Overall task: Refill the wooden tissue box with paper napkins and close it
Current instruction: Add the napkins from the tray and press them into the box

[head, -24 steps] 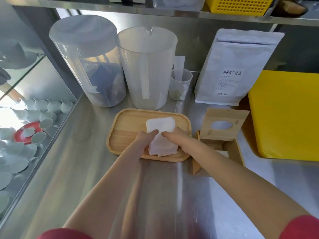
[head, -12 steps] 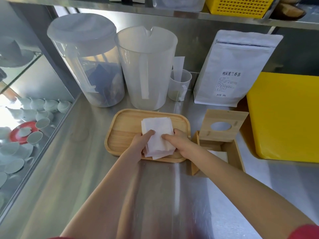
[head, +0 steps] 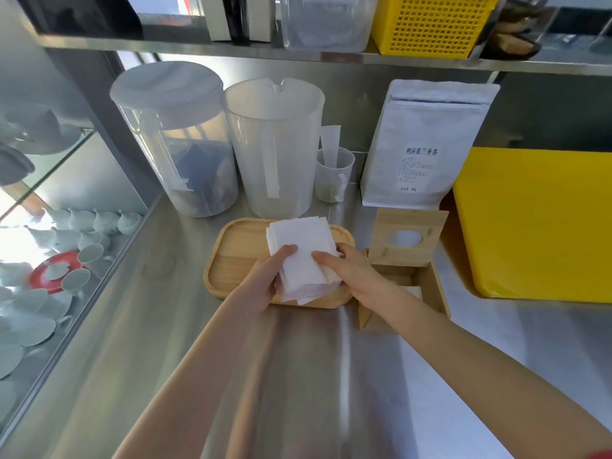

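stainless steel counter (head: 308, 376) runs from near to far, with one steel shelf (head: 298, 58) overhead. along the far wall stand two big translucent pitchers — one lidded (head: 172, 140) at left, one open (head: 275, 147) to its right — then one small measuring cup (head: 334, 175) and one white pouch (head: 427, 144) with printed text. one yellow bin (head: 536, 220) sits at far right, and one yellow basket (head: 433, 24) rests on the shelf. behind glass at left, many pale cups (head: 89, 220) and one red saucer (head: 54, 271).

one wooden tray (head: 238, 260) lies in the middle of the counter. above it, one stack of paper napkins (head: 301, 260) is held by two hands: the left hand (head: 265, 283) clasps its left edge, thumb on top, and the right hand (head: 351, 273) clasps its right edge, thumb on top too — both closed on the stack. whether the stack touches the tray cannot be told.

just right of the tray stands one wooden tissue box (head: 424, 286), open, a little white paper showing inside. its lid (head: 407, 240), with one round hole, stands up at the far side.
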Tool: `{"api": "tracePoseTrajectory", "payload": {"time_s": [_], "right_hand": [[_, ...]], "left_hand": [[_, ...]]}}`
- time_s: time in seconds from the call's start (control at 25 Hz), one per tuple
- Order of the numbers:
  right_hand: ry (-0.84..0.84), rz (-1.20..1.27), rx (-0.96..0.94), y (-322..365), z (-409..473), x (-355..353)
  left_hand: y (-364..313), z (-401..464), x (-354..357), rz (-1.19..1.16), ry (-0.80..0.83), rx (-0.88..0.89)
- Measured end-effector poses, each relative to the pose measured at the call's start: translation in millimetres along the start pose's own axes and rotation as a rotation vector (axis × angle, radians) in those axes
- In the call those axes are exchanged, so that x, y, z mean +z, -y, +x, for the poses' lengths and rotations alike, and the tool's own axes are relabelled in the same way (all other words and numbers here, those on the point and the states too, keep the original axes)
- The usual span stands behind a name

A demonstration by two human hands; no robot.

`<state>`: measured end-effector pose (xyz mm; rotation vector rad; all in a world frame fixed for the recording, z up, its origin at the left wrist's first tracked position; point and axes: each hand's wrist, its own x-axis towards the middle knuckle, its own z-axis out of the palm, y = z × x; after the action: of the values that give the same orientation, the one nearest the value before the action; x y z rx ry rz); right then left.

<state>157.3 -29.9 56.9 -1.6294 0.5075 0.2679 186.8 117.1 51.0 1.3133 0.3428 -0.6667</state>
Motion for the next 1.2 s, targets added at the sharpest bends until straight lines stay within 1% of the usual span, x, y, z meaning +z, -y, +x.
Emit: {"api": "tracePoseTrajectory", "payload": {"time_s": [0.16, 0.28, 0.4, 0.48, 0.56, 0.64, 0.72, 0.8, 0.88, 1.04, 1.2], "right_hand": [[0.028, 0.051, -0.073, -3.0, -29.1, -15.3], [0.032, 0.045, -0.129, -6.9, -55.0, -29.5], [0.036, 0.070, -0.152, -10.7, -80.4, -46.9], [0.012, 0.175, -0.150, -14.1, -97.1, -56.8], [-0.012, 0.361, -0.111, -20.3, -113.9, -63.8], [0.055, 0.543, -0.033, -27.4, -129.7, -69.2], [0.150, 0.634, 0.033, -31.4, -142.8, -72.6], [0.167, 0.654, 0.057, -31.3, -147.0, -74.2], [0.139, 0.643, 0.010, -26.7, -146.8, -74.4], [0.134, 0.602, -0.059, -25.8, -140.7, -77.4], [0.189, 0.607, -0.110, -30.4, -137.9, -78.2]], "left_hand": [[7.1, -35.8, 18.2, -0.098, 0.088, 0.033], [18.1, -61.9, 33.9, -0.125, 0.163, 0.059], [31.0, -79.8, 46.7, -0.150, 0.175, 0.108], [38.4, -85.5, 57.0, -0.202, 0.190, 0.129], [44.9, -87.5, 68.6, -0.253, 0.155, 0.149], [50.7, -89.6, 82.7, -0.299, 0.110, 0.174], [57.0, -92.7, 97.2, -0.355, 0.118, 0.193], [61.7, -95.7, 108.7, -0.424, 0.150, 0.195], [64.7, -96.9, 115.2, -0.445, 0.160, 0.211], [65.8, -96.6, 118.3, -0.384, 0.175, 0.255], [69.2, -100.9, 122.9, -0.359, 0.192, 0.291]]}}
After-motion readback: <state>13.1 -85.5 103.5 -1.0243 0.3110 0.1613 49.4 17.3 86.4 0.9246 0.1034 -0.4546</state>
